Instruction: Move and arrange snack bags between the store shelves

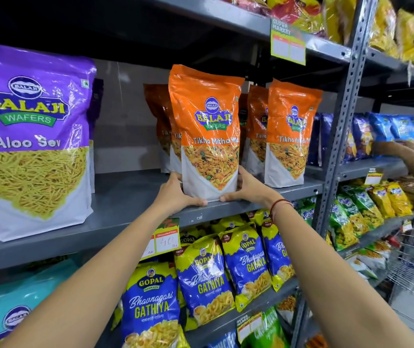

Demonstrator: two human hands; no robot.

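— What's that bag being handled?

— A Balaji Wafers Tikha Mitha Mix pouch (207,133), orange on top, white at the base, with a clear window showing the mixed snack. It's glossy and catches the light.

— Which way is it standing?

— Upright, long axis vertical, sealed top edge up, printed front facing out toward the aisle. Its base sits at the front edge of the grey metal shelf (125,197).

— And the hands?

— The left hand (175,194) is wrapped round the lower left corner, the right hand (244,188) round the lower right, both clamped on the pouch from either side, thumbs in front at its base. There's a red thread bracelet (278,204) on the right wrist.

— What's around it?

— More of the same orange pouches (287,133) stand just behind and to the right. A big purple Aloo Sev bag (31,136) stands well apart on the left. Blue-and-yellow Gopal Gathiya bags (206,280) fill the shelf below.
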